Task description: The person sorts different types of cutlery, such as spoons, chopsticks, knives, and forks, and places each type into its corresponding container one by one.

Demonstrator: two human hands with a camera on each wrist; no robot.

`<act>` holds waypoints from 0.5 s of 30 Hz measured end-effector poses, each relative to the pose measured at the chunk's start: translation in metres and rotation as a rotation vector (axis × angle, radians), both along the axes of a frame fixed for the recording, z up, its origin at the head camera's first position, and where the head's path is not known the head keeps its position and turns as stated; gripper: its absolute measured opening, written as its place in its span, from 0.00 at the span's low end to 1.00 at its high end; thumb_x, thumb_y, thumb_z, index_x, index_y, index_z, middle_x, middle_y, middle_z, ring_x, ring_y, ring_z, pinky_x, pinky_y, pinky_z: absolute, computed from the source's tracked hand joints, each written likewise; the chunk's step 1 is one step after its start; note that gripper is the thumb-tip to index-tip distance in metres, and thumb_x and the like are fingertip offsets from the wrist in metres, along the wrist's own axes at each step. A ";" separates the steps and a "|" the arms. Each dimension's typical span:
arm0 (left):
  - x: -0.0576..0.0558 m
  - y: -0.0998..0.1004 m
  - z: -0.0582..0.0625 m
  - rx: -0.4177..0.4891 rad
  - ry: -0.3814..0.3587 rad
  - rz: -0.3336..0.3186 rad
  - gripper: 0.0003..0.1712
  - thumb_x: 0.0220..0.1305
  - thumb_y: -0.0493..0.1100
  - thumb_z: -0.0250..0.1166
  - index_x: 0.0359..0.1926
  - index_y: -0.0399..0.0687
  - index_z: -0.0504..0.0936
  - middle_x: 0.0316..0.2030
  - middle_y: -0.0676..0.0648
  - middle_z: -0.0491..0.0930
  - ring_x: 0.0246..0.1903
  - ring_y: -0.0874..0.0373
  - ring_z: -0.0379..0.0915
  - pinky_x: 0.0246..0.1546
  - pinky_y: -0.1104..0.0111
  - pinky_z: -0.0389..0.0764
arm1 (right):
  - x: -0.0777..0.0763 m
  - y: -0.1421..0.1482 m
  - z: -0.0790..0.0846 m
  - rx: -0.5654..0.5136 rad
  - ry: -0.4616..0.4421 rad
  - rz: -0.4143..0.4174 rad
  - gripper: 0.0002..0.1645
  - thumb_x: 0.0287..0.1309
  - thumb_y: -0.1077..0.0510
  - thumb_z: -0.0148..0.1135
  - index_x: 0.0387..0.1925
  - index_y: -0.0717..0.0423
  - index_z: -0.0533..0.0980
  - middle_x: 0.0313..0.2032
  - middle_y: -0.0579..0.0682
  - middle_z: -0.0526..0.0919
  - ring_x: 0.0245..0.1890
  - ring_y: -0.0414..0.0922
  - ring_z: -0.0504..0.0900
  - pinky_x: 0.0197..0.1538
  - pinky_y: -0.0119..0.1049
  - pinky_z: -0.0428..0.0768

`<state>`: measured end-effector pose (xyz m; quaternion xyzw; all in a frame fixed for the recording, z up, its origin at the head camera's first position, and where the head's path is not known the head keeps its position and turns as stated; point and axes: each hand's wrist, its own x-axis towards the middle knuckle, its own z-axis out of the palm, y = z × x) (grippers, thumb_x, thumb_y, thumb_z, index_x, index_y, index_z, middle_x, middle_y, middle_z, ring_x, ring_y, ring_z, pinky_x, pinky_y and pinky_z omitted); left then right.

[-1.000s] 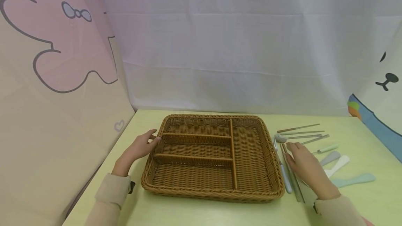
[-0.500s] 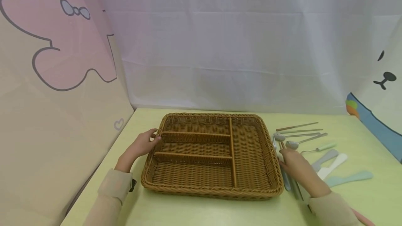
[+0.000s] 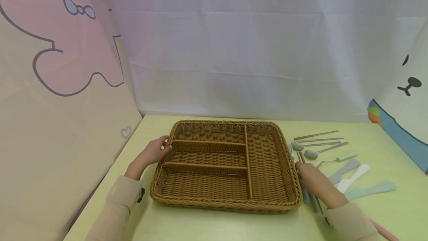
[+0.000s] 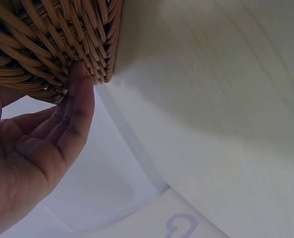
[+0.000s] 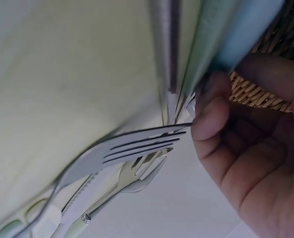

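A brown wicker basket [image 3: 267, 166] with several compartments lies on the table. My left hand [image 3: 153, 151] holds its left rim; in the left wrist view the fingers [image 4: 80, 109] press on the outer wall. Right of the basket, my right hand [image 3: 315, 181] is low over the cutlery. In the right wrist view, thumb and index finger of this hand [image 5: 256, 139] pinch at the light-blue handle of a fork [image 5: 249, 32], beside a green utensil [image 5: 209, 39]. A pair of brown-ended chopsticks [image 3: 301, 156] runs under the hand.
Spoons [image 3: 311, 154], more chopsticks [image 3: 315, 135], a green-handled fork [image 3: 346, 156] and several spreader-like knives [image 3: 372, 190] lie to the right. A pink handle [image 3: 384, 230] shows by the right sleeve. A white cloth [image 3: 227, 47] hangs behind the table.
My right hand has moved left and toward me, from over the chopsticks and spoons to the blue handle beside the basket, uncovering a spoon. My left hand stays at the basket's left rim.
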<state>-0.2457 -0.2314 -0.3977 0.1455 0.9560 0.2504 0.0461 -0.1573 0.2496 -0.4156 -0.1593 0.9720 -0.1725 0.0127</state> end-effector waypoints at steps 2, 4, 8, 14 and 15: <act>-0.002 0.000 0.000 -0.002 0.009 -0.013 0.29 0.66 0.40 0.51 0.62 0.24 0.57 0.45 0.26 0.75 0.41 0.38 0.74 0.40 0.46 0.78 | -0.001 0.000 0.000 -0.001 0.002 0.005 0.03 0.51 0.69 0.56 0.25 0.65 0.70 0.20 0.55 0.77 0.22 0.51 0.78 0.26 0.45 0.82; -0.003 0.000 -0.001 0.001 0.016 -0.023 0.29 0.67 0.40 0.50 0.62 0.23 0.57 0.44 0.26 0.75 0.38 0.40 0.75 0.39 0.47 0.78 | -0.002 0.000 0.000 0.000 0.005 0.010 0.03 0.51 0.68 0.56 0.25 0.65 0.70 0.20 0.54 0.77 0.22 0.50 0.78 0.26 0.44 0.82; -0.006 0.000 -0.002 0.005 0.015 -0.030 0.29 0.67 0.40 0.49 0.61 0.22 0.56 0.43 0.27 0.76 0.34 0.43 0.77 0.36 0.49 0.79 | -0.003 0.000 -0.001 0.004 0.017 0.023 0.03 0.52 0.69 0.55 0.26 0.65 0.70 0.20 0.54 0.76 0.22 0.51 0.78 0.24 0.44 0.81; -0.008 0.000 -0.005 -0.002 0.000 -0.019 0.29 0.68 0.40 0.48 0.62 0.23 0.55 0.44 0.26 0.75 0.34 0.44 0.77 0.36 0.49 0.79 | -0.001 -0.001 -0.002 0.008 0.022 0.014 0.05 0.50 0.71 0.55 0.24 0.64 0.68 0.18 0.53 0.74 0.20 0.50 0.77 0.22 0.42 0.80; -0.008 0.000 -0.005 0.001 -0.002 -0.017 0.29 0.68 0.40 0.48 0.62 0.23 0.55 0.44 0.26 0.75 0.34 0.44 0.77 0.36 0.50 0.79 | -0.001 -0.001 -0.001 0.011 0.026 0.008 0.05 0.50 0.71 0.55 0.24 0.63 0.68 0.18 0.54 0.74 0.20 0.50 0.77 0.21 0.42 0.80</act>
